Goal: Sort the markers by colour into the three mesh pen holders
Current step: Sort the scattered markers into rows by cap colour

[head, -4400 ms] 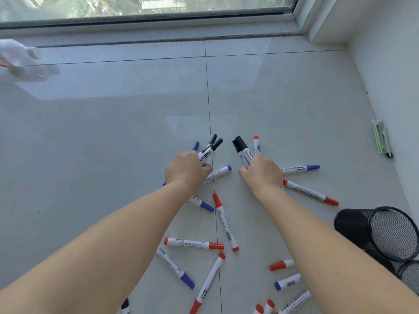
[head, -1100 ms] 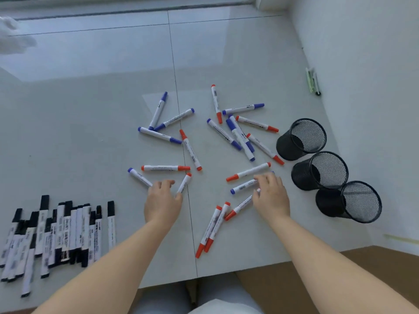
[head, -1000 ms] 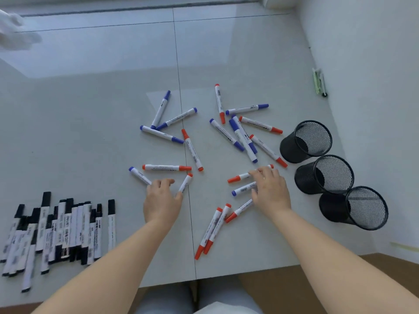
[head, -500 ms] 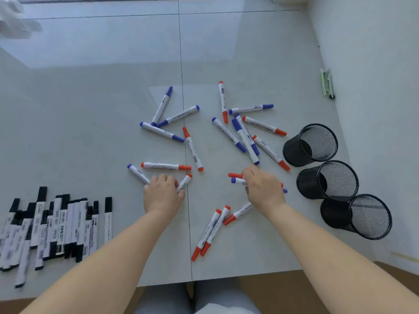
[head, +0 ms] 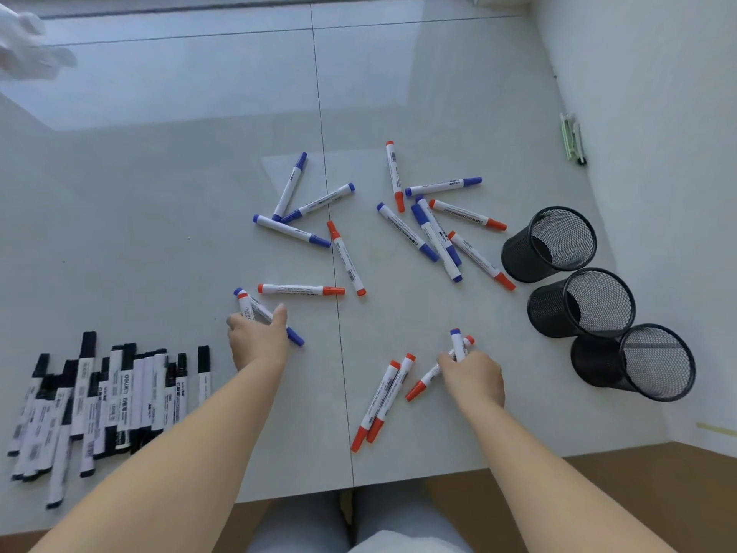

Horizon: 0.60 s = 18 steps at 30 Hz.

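Observation:
Red and blue markers lie scattered on the pale tiled surface [head: 399,93]. My left hand [head: 259,341] grips a red marker [head: 244,307] and a blue marker [head: 295,336]. My right hand [head: 472,379] holds a blue marker [head: 458,345] together with red markers [head: 422,383]. Two red markers [head: 383,401] lie side by side between my arms. Several black markers [head: 107,397] are piled at the left. Three empty black mesh pen holders [head: 550,243], [head: 582,303], [head: 634,361] lie tilted in a row at the right.
A white wall [head: 658,113] borders the surface on the right, with a green-and-black pen [head: 572,139] lying at its foot. The surface's front edge [head: 399,488] runs just above my lap. A white glove-like thing [head: 28,49] is at the far left.
My right hand gathered the blue and red markers off the surface and drew back toward me. My left hand closed round a red and a blue marker.

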Available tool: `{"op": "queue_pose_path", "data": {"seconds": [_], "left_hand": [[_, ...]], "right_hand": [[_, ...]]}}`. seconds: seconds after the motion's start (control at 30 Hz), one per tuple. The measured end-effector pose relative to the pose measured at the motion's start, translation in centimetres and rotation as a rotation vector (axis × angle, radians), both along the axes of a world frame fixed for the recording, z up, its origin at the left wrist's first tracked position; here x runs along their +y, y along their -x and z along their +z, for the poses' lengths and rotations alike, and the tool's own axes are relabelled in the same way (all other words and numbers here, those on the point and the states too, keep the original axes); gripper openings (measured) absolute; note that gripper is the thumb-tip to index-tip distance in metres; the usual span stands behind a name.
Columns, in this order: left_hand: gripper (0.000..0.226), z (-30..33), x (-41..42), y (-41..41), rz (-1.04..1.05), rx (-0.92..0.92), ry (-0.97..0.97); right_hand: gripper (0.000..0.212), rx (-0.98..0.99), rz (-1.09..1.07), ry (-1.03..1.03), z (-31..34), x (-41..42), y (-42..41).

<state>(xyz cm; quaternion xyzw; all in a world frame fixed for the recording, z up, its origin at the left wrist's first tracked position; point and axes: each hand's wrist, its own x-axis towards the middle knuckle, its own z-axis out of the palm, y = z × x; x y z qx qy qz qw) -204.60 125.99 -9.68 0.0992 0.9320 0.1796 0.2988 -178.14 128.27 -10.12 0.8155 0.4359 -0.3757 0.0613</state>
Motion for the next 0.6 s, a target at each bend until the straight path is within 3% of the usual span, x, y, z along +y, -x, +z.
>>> {"op": "queue_pose_path", "data": {"seconds": [0.13, 0.3, 0.47, 0.6], "left_hand": [[0.040, -0.7, -0.1, 0.0, -0.109, 0.019, 0.067], [0.027, -0.3, -0.9, 0.8, -0.214, 0.102, 0.013], [0.019, 0.3, 0.2, 1.8, -0.572, 0.230, -0.024], [0.031, 0.5, 3.0, 1.9, -0.923, 0.221, -0.068]], "right_hand": [[0.023, 0.014, -0.006, -0.011, 0.2, 0.0, 0.8], [0.018, 0.098, -0.005, -0.076, 1.0, -1.6, 1.4], [0.024, 0.174, -0.042, -0.111, 0.8, -4.2, 3.3], [0.031, 0.194, -0.055, -0.173, 0.4, -5.6, 5.0]]}}
